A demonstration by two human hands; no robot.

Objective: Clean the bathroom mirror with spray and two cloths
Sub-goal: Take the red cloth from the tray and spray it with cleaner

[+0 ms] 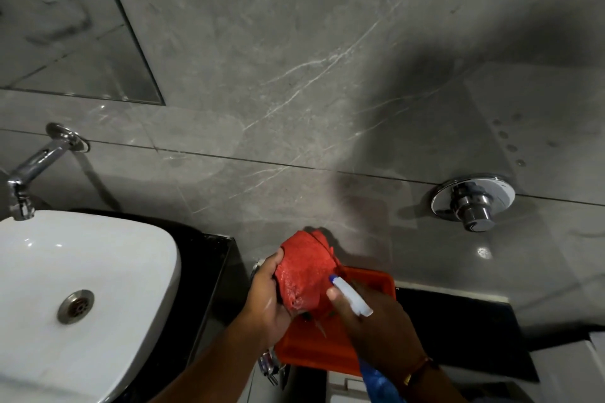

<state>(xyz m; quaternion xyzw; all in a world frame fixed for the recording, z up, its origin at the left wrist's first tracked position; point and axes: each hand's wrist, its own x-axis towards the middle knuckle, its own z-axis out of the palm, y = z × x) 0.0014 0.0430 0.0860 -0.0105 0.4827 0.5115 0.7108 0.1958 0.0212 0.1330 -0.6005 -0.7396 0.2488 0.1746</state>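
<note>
The left hand [266,298] gripped the bunched red cloth [306,271] facing the spray bottle [352,299], clasped in the right hand [376,324], apparently for wetting.

Sink [98,258] left of tray [307,350]

Bathroom: white basin [98,258], wall tap [36,167], mirror [65,26], grey tiles [294,75].

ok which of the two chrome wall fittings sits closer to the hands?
The round flush valve on the right, a disc plate with a push button. It is up and right of the right hand; the spouted tap hangs over the basin, far left.
</note>
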